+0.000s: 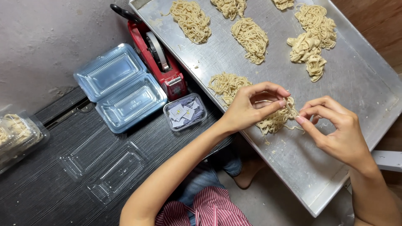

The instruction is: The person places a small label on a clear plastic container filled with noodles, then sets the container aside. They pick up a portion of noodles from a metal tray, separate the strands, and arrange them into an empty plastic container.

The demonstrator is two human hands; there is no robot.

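Both hands busy on one noodle bundle (277, 118), lying on the metal tray (360, 90) near its front-middle, toward the tray's near long edge. Left hand (251, 109) curled over the bundle's left side, fingers (279, 103) bent and pinching loose strands between thumb and forefinger. Right hand (335, 132) just right of the bundle, thumb and forefinger pressed together on a few trailing strands at its edge, remaining fingers loosely curved above.

Elsewhere on the tray: a flatter nest (226, 86) just left of the held bundle, touching or nearly touching it; further nests (251, 39) toward the tray's far end; a knotted, thicker clump (307, 52) toward the far right side. Scattered crumbs and flour specks over the tray's bare metal.

Left of the tray, on the dark ridged worktop (37, 188): a red tape dispenser (157, 62) right against the tray's long edge; a small clear tub of paper labels (185, 112) just below it; an open blue-tinted clamshell box (119, 88) further left; a clear open clamshell (102, 167) lying flat below that; a filled noodle pack (16, 134) at the far left, well apart from the tray. Striped red-and-white fabric (213, 211) beneath the left forearm.
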